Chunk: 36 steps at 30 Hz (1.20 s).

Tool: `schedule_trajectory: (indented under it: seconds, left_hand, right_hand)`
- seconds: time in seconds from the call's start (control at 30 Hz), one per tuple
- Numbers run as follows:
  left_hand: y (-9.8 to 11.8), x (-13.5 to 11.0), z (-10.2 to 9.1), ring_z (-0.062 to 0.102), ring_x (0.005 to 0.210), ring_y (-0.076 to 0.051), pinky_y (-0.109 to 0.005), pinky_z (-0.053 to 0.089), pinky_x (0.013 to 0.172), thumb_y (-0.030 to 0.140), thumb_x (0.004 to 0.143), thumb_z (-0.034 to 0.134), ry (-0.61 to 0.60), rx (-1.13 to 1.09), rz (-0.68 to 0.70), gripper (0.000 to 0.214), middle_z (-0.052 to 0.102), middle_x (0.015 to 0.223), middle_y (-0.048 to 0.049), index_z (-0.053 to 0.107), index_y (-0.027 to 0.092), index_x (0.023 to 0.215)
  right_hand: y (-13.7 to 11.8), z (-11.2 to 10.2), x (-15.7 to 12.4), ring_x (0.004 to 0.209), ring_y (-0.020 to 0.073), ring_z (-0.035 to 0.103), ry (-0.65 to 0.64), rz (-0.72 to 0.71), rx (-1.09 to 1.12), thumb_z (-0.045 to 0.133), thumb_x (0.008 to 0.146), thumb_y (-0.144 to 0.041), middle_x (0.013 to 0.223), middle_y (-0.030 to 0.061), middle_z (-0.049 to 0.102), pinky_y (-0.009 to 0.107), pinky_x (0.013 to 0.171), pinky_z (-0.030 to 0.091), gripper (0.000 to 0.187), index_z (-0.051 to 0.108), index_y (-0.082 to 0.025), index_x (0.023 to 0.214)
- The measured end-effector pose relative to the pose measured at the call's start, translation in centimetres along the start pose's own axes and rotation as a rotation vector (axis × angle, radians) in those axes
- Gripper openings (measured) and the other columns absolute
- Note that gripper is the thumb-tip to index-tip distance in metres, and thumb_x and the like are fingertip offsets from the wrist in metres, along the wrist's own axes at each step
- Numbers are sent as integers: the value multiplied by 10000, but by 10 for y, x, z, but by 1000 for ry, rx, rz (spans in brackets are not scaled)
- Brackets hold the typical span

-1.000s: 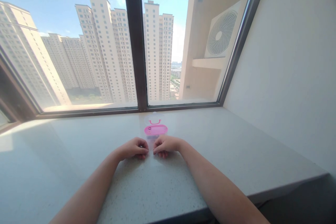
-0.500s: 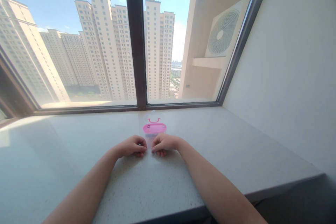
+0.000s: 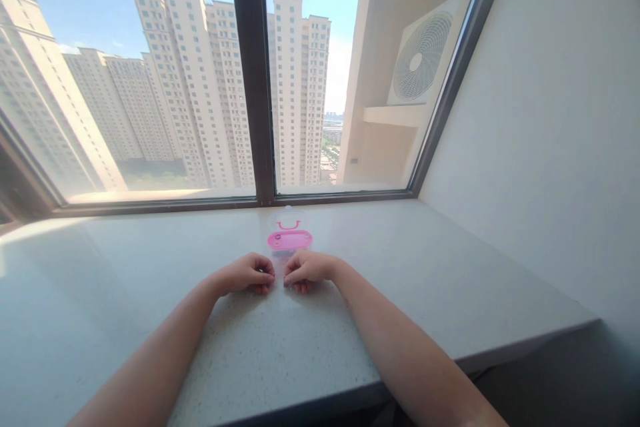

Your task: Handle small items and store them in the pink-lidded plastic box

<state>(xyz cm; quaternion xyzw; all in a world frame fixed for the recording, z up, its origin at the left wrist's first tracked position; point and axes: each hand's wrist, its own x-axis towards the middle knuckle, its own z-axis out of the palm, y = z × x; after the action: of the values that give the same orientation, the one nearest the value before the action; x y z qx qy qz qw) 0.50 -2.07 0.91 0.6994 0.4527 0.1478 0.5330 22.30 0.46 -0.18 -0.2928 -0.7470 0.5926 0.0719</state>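
My left hand (image 3: 246, 273) and my right hand (image 3: 305, 269) rest side by side on a pale speckled stone windowsill (image 3: 150, 293), both with fingers curled in a pinch, fingertips almost touching. Whatever they pinch is too small to make out. Just beyond them lies a small clear plastic case with a pink lid (image 3: 289, 239) and a pink handle at its far end, close to the window frame.
A large window (image 3: 150, 80) with a dark centre post runs along the back of the sill, with tower blocks outside. A white wall (image 3: 540, 133) closes the right side. The sill's front edge drops off near me at the lower right.
Both hands keep their pinch and stay beside each other. The view has shifted slightly, so hands and case sit a little higher and further left in the picture.
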Motion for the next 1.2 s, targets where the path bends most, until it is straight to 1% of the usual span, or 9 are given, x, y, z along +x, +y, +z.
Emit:
schedule_trajectory:
  seconds: [0.5,0.77,1.0,1.2]
  left_hand:
    - [-1,0,0,618,614,-149,-231,461,564,406,646,666,6,5,-6,277,632,636,8,614,163,768]
    - [-1,1,-1,621,618,-147,-229,467,566,402,637,674,7,-6,-17,274,628,647,10,613,164,760]
    - [0,0,0,619,619,-149,-229,467,567,411,636,677,10,-12,-29,285,626,640,9,606,163,760]
    - [-2,1,-1,621,622,-149,-224,458,560,396,671,653,-3,3,-3,265,631,653,4,604,161,785]
  right_hand:
    - [1,0,1,475,100,562,-3,-2,-6,630,755,-252,581,-6,588,193,448,441,131,611,-123,764]
    - [3,-1,2,481,91,567,3,3,-11,641,743,-270,580,-12,591,174,445,434,149,613,-126,772]
    - [3,-1,3,477,96,559,0,-8,-18,637,734,-261,575,-6,585,180,440,439,140,597,-129,757]
    - [4,-1,3,476,97,564,4,-6,-23,627,742,-254,583,1,589,177,442,438,138,610,-123,780]
